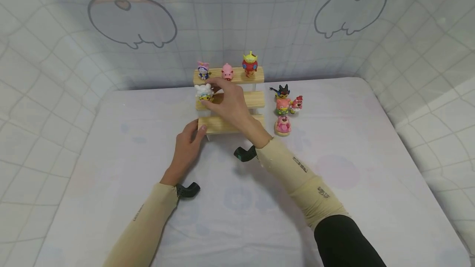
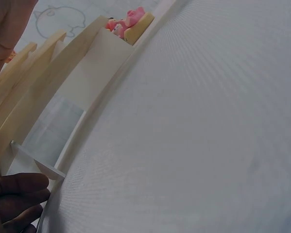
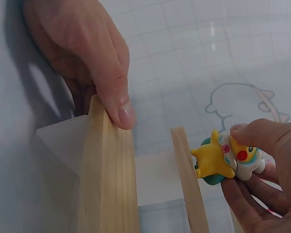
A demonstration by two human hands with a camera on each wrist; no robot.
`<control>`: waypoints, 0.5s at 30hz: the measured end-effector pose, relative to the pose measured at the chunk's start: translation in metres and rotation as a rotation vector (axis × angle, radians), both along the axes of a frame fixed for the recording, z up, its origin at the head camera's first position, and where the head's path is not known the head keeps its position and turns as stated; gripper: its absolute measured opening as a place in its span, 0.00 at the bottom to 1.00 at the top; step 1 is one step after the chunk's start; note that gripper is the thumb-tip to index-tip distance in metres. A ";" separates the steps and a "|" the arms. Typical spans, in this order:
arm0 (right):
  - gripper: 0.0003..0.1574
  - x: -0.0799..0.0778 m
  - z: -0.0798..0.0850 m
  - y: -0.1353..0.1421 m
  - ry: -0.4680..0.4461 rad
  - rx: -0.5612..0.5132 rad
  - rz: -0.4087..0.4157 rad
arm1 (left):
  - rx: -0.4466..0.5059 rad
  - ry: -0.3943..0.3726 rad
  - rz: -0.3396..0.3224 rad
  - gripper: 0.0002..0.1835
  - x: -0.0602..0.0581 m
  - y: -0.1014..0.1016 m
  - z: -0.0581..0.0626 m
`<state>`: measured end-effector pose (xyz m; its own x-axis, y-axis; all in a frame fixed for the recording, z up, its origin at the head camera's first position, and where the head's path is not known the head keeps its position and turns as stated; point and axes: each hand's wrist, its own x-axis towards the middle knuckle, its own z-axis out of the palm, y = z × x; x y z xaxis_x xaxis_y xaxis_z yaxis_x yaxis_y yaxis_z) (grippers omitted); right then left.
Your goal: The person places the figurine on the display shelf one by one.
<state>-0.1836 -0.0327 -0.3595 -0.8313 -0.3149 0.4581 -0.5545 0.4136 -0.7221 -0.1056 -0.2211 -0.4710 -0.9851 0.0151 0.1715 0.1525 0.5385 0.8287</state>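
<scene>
Yellow figurine pinched at the left end of the middle plank

A yellow figurine with a white hood (image 1: 204,92) is held upright at the left end of the middle plank (image 1: 254,99). It is pinched at the hood by the right hand (image 1: 233,104), the thumb on one side and the fingers (image 3: 242,206) on the other, parted only by the figurine's width. Its feet are seen right at the plank; whether its weight is borne there cannot be told.

The stepped wooden stand is gripped by the left hand (image 1: 187,147) at the left end of the bottom plank (image 1: 219,125). The thumb is laid over the plank, and the other fingers are set close together beside the white side panel (image 2: 36,161).

On the top plank (image 1: 237,78), a pink-bowed figurine (image 1: 203,70), a pink pig (image 1: 227,72) and a green-headed figurine in red (image 1: 250,64) are lined up. To the right of the stand, a black-eared figurine (image 1: 283,90), a pink-hooded figurine (image 1: 283,106), a red-and-white figurine (image 1: 296,104) and a pink bear (image 1: 283,125) are grouped on the white-covered desk (image 1: 334,135).
</scene>
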 end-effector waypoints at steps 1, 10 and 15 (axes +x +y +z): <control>0.31 0.000 0.000 0.000 0.002 0.001 0.000 | 0.002 0.005 -0.001 0.29 0.000 0.000 0.000; 0.35 0.003 0.002 0.004 -0.020 -0.008 0.026 | -0.007 0.011 0.005 0.28 0.000 0.000 -0.001; 0.33 0.008 0.005 0.013 -0.026 -0.009 0.020 | -0.008 0.013 0.008 0.28 0.000 -0.001 -0.002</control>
